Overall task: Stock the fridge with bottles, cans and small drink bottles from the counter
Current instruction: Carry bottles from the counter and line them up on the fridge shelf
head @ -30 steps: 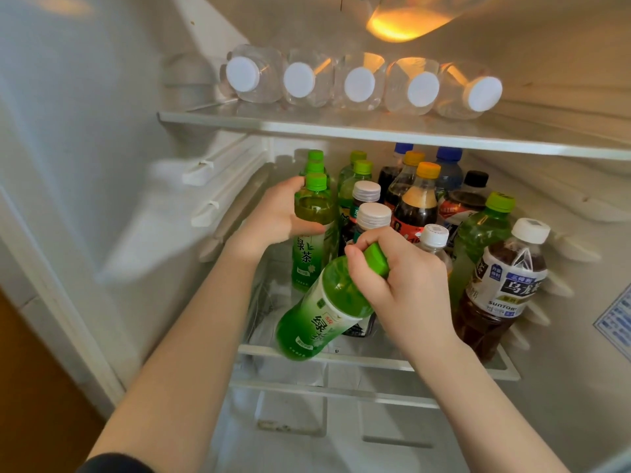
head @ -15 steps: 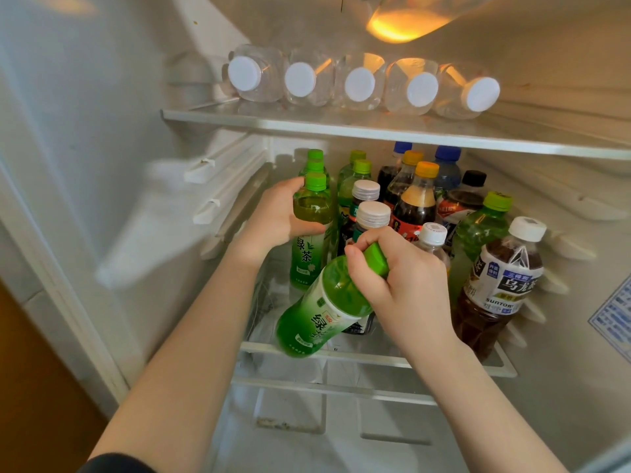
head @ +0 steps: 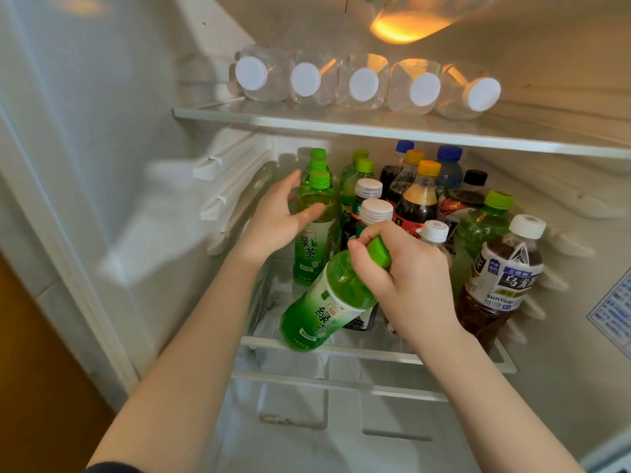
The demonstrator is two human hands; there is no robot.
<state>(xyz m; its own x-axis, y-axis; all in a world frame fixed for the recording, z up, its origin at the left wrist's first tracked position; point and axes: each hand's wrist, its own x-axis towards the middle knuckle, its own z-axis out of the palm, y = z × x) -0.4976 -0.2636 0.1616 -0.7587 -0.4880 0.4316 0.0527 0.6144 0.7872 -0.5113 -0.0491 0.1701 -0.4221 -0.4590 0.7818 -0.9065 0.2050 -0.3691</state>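
Far left in my view is the fridge's inner wall (head: 102,138), with white shelf rails (head: 218,186) on it. Just right of the rails the left hand (head: 276,216) is spread, fingers straight. Its thumb lies across the front of an upright green tea bottle (head: 316,233), but the hand is blurred and I cannot tell whether it touches. That bottle heads a row of green-capped bottles running back along the left side of the middle shelf (head: 362,352).

Next comes the tilted green tea bottle (head: 324,302). Its base points down and left, over the shelf's front rim, and its cap points up and right. The right hand (head: 406,278) grips it at the neck, fingers curled round the cap end and thumb on the shoulder.

Behind that hand stand two dark bottles with white caps (head: 376,209) and a second row of green caps (head: 364,165). On the upper shelf (head: 341,126), five clear bottles (head: 363,85) lie side by side with their white caps facing me, under a glowing lamp (head: 399,29).

Further right I see orange-capped cola bottles (head: 416,203), blue-capped bottles (head: 449,153), a black cap (head: 475,177) and a small white-capped bottle (head: 433,231). Then come a lime-capped green bottle (head: 478,230) and a brown oolong tea bottle (head: 502,278) at the shelf's front right. A blue label (head: 611,308) sits on the right wall.
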